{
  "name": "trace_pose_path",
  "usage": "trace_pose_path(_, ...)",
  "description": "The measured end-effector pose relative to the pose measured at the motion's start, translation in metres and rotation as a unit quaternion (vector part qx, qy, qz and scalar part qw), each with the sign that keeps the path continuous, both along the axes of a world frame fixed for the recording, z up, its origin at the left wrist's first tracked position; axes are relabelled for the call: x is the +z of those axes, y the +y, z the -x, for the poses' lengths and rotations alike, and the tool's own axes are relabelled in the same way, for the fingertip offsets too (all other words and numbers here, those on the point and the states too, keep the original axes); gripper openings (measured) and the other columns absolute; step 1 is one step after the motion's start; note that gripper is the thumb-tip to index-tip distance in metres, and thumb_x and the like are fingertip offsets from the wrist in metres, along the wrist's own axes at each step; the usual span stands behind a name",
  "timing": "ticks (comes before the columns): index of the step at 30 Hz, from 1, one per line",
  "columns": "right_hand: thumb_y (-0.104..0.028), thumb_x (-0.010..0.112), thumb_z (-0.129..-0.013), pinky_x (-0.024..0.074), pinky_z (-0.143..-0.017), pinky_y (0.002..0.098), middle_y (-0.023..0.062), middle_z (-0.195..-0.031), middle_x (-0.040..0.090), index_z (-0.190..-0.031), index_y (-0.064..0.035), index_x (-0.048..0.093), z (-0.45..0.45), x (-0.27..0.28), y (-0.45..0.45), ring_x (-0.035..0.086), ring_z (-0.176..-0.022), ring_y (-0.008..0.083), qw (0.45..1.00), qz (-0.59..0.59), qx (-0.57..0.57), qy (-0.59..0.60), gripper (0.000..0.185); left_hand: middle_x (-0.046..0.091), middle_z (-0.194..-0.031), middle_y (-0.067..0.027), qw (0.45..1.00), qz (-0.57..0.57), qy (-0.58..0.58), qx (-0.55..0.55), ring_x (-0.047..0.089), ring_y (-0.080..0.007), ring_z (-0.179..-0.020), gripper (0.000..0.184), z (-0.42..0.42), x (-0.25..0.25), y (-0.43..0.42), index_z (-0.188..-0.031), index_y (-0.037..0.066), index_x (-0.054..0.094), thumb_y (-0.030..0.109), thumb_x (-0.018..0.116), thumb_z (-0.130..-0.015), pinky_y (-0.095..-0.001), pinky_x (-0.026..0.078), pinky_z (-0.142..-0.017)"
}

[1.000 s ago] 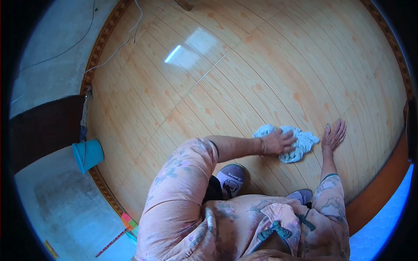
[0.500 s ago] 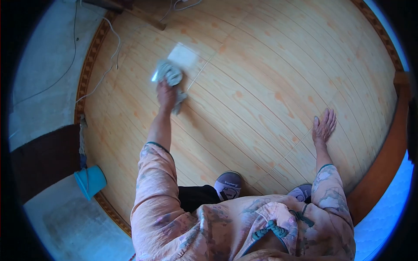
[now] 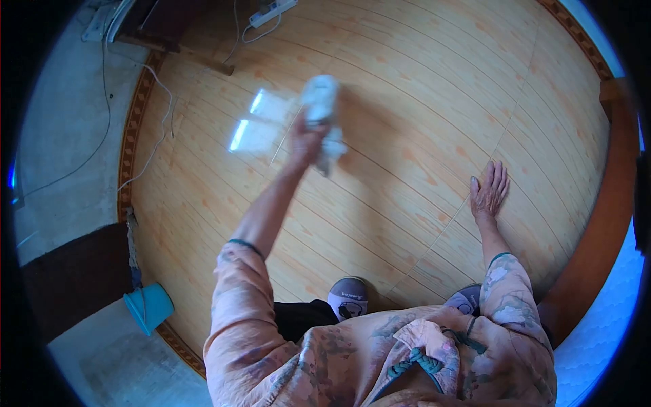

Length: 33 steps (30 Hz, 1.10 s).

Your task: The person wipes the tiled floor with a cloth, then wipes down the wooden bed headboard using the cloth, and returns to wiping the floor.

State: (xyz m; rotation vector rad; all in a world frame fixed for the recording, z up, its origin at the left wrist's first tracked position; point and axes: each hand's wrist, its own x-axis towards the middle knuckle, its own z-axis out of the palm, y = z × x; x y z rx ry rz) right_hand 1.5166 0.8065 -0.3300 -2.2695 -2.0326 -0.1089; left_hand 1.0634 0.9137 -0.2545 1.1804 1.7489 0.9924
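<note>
My left hand [image 3: 306,144] is closed around a pale blue-grey cloth [image 3: 320,98] in the upper middle of the view. Both are blurred, and the cloth seems to be lifted, with a shadow on the wood-pattern floor [image 3: 407,129] to its right. A loose end of the cloth hangs beside my wrist. On the right, my right hand [image 3: 488,193] lies palm down on the floor with its fingers spread and nothing in it.
A turquoise bucket [image 3: 150,308] stands by the wall at lower left. White cables and a power strip [image 3: 271,12] lie at the top, near dark furniture [image 3: 169,24]. A wooden bed frame [image 3: 597,251] curves along the right. My shoes [image 3: 349,298] are below.
My left hand took hold of the cloth near my right hand, carried it to the upper left, and has since moved back rightward with it. My right hand stays on the floor; the view has shifted.
</note>
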Motion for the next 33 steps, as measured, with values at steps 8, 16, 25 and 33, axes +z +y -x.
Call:
trace_pose_path(8, -0.038, 0.057, -0.084, 0.0111, -0.113, 0.0533, 0.0163, -0.146, 0.031, -0.138, -0.0039, 0.034, -0.002, 0.002, 0.003, 0.021, -0.137, 0.036, 0.996, 0.088, -0.015, -0.007, 0.068, 0.053, -0.124, -0.0179, 0.857, -0.287, 0.149, -0.402, 0.052, -0.0382, -0.113, 0.06, -0.283, -0.036, -0.005, -0.12, 0.012, 0.056, 0.017, 0.074, -0.063, -0.0468, 0.046, -0.09)
trace_pose_path(16, -0.033, 0.063, -0.079, 0.012, -0.112, 0.054, 0.0176, -0.148, 0.025, -0.138, -0.0038, 0.032, -0.001, 0.007, 0.005, 0.019, -0.138, 0.0367, 0.999, 0.038, -0.004, 0.033, 0.072, 0.051, -0.127, -0.0137, 0.794, -0.317, 0.297, -0.424, 0.049, -0.0329, -0.117, 0.045, -0.285, -0.059, 0.066, -0.12, 0.014, 0.056, 0.024, 0.061, -0.076, -0.0463, 0.047, -0.085)
trace_pose_path(25, -0.03, 0.062, -0.08, 0.0103, -0.113, 0.0534, 0.0165, -0.15, 0.021, -0.14, -0.0043, 0.03, 0.002, 0.011, 0.007, 0.016, -0.139, 0.0359, 0.998, 0.042, -0.005, 0.038, 0.073, 0.055, -0.117, -0.0159, 0.873, -0.144, 0.449, -0.126, 0.051, -0.0354, -0.11, 0.048, -0.04, -0.052, 0.199, -0.121, 0.014, 0.053, 0.024, 0.066, -0.076, -0.0449, 0.043, -0.092)
trace_pose_path(33, -0.033, 0.061, -0.08, 0.0102, -0.113, 0.0531, 0.0166, -0.15, 0.021, -0.139, -0.0047, 0.031, 0.0, 0.009, 0.006, 0.016, -0.14, 0.0357, 0.999, 0.038, -0.001, 0.026, 0.072, 0.047, -0.132, -0.0198, 0.85, 0.09, 0.49, 0.171, 0.046, -0.0388, -0.12, 0.056, 0.171, -0.053, 0.053, -0.131, 0.01, 0.045, 0.037, 0.058, -0.083, -0.0464, 0.042, -0.096)
